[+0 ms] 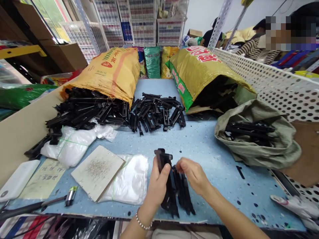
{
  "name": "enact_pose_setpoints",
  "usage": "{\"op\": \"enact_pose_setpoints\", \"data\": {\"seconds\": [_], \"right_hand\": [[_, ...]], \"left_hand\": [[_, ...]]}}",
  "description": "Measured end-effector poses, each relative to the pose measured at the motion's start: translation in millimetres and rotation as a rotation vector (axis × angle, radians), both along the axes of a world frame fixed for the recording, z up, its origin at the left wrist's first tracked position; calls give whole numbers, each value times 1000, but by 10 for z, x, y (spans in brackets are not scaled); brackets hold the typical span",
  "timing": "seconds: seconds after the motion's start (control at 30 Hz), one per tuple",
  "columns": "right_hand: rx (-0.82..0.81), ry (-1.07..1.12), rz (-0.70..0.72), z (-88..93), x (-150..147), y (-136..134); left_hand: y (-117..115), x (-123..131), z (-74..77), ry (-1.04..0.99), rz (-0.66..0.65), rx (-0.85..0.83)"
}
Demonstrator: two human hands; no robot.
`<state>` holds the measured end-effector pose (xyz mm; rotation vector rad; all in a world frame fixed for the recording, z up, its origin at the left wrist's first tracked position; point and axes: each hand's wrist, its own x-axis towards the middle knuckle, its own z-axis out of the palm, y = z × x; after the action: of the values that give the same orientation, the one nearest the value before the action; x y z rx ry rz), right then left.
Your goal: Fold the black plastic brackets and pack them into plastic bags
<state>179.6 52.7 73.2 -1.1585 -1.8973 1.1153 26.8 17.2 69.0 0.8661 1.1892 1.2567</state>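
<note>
My left hand [158, 181] wraps round a bundle of long black plastic parts [167, 196] that stand tilted over the front of the blue table. Just to its right, my right hand [193, 174] has its fingers curled at the upper end of a second group of black plastic parts [183, 192]. Its fingertips touch that end, and the exact grip is partly hidden. Farther back lies a loose heap of the same black parts [152, 113]. More spill from the mouth of an orange woven sack [107, 71] at the left.
At the right stand a yellow-green sack [201, 71] and a grey-green cloth bag [254, 156], both holding black parts. Plastic bag bundles [136, 179], a square board [97, 171] and a screwdriver-like tool [54, 200] lie at the left. A perforated white panel [274, 83] borders the right side.
</note>
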Motion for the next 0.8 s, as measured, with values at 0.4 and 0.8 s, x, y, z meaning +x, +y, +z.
{"op": "enact_pose_setpoints", "data": {"seconds": [0.4,0.8], "right_hand": [[-72,-73,172,-64,-254,-56],[-183,-257,249,-185,-288,-111]], "left_hand": [[-63,-169,-17,269,227,14],[-41,-395,-107,308,372,114]]}}
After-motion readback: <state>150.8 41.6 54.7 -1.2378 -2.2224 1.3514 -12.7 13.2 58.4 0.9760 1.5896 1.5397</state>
